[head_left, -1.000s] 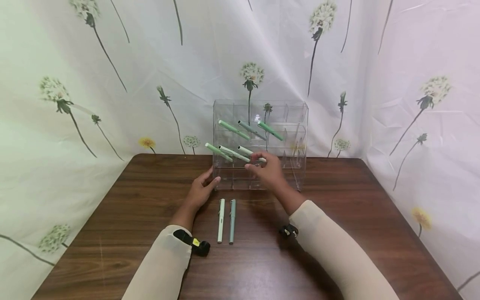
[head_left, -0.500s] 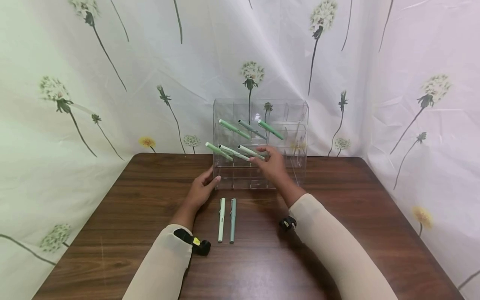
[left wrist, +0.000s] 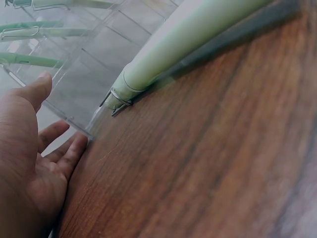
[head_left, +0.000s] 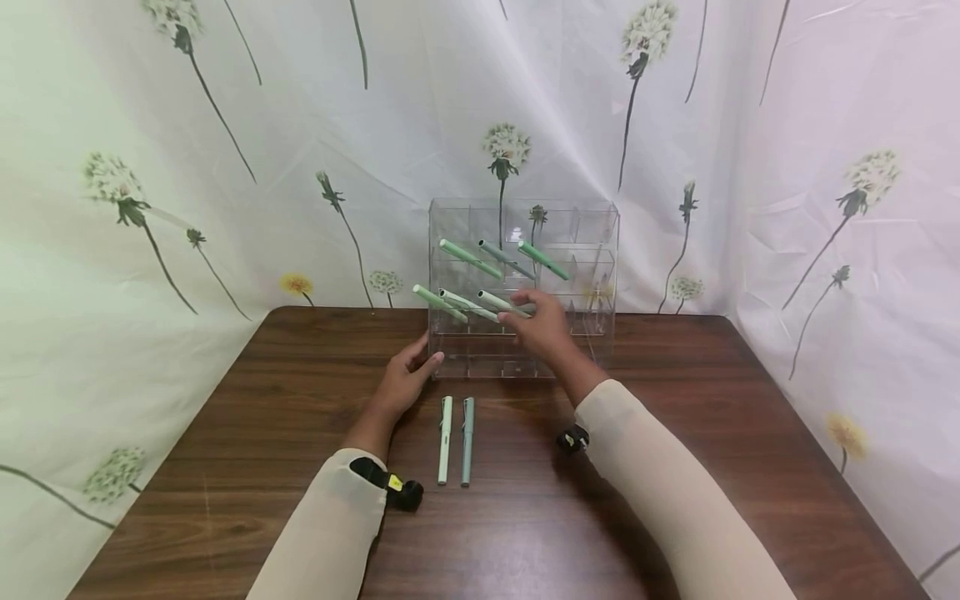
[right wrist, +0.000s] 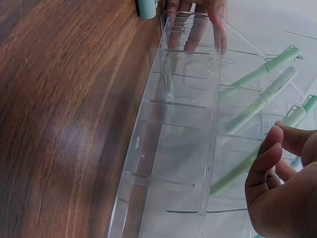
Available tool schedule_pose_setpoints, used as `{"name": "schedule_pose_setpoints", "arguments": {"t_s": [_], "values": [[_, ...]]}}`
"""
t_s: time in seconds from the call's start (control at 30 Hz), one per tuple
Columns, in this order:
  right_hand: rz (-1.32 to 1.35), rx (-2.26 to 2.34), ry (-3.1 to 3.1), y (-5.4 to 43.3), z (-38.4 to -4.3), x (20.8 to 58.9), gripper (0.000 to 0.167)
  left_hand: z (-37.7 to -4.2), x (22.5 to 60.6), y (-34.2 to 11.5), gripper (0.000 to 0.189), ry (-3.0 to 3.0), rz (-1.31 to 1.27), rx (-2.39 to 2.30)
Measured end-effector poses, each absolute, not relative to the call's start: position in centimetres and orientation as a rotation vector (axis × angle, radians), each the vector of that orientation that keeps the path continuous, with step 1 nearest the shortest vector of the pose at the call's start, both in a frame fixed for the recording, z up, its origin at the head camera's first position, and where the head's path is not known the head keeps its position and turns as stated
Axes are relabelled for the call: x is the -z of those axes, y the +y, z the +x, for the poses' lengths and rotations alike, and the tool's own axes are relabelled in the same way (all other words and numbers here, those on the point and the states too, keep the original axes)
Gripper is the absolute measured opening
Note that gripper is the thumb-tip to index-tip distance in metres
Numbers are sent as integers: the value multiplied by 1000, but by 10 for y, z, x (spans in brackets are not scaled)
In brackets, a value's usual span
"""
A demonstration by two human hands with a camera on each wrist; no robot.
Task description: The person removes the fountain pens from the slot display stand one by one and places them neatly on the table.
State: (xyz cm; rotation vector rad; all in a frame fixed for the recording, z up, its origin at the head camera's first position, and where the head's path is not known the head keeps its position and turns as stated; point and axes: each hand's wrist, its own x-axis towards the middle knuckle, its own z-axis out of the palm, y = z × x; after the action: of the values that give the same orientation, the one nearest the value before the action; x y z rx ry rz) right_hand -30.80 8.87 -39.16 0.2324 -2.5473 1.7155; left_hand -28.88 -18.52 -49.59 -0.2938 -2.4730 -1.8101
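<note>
A clear tiered rack (head_left: 450, 367) stands at the back of the table, with several green and grey-green pens leaning in its compartments. My right hand (head_left: 543, 325) is at its middle tier. Thumb and fingers are curled about a pale green pen (head_left: 493, 302); in the right wrist view, fingertips partly hide this pen (right wrist: 235, 173) and the exact contact. My left hand (head_left: 401, 383) rests against the rack's lower left corner. In the left wrist view, this hand's fingers (left wrist: 74, 148) lie fairly straight beside the edge, the thumb raised apart from them.
A pale green pen (head_left: 446, 442) and a grey-blue pen (head_left: 468, 442) lie side by side on the wooden table (head_left: 300, 433), in front of the rack. A flower-printed cloth (head_left: 420, 100) hangs close behind and beside the table.
My right hand has moved slightly right and up along the pale green pen, then stayed almost still there. The left hand keeps its place at the rack's corner.
</note>
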Motion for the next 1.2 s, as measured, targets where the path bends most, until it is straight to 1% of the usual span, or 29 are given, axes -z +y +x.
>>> {"name": "schedule_pose_setpoints", "arguments": {"t_s": [0.33,0.57,0.7,0.8,0.93,1.03,1.2], "values": [[213,-1689,-2582,83,-313,391,33,-290,494,-183,66,-2465,-304,1825],[259,-1569,-2570,79,-314,392,33,-290,494,-184,66,-2466,-302,1827],[286,-1580,-2541,78,-315,394,34,-291,495,-184,66,-2472,-288,1837],[291,-1576,-2537,77,-316,396,33,-283,483,-181,65,-2489,-256,1860],[289,-1559,-2536,76,-316,398,30,-282,482,-180,65,-2500,-220,1870],[290,-1551,-2520,74,-316,398,29,-291,496,-184,66,-2484,-236,1858],[249,-1574,-2493,74,-314,397,29,-291,498,-185,66,-2473,-271,1844]]}}
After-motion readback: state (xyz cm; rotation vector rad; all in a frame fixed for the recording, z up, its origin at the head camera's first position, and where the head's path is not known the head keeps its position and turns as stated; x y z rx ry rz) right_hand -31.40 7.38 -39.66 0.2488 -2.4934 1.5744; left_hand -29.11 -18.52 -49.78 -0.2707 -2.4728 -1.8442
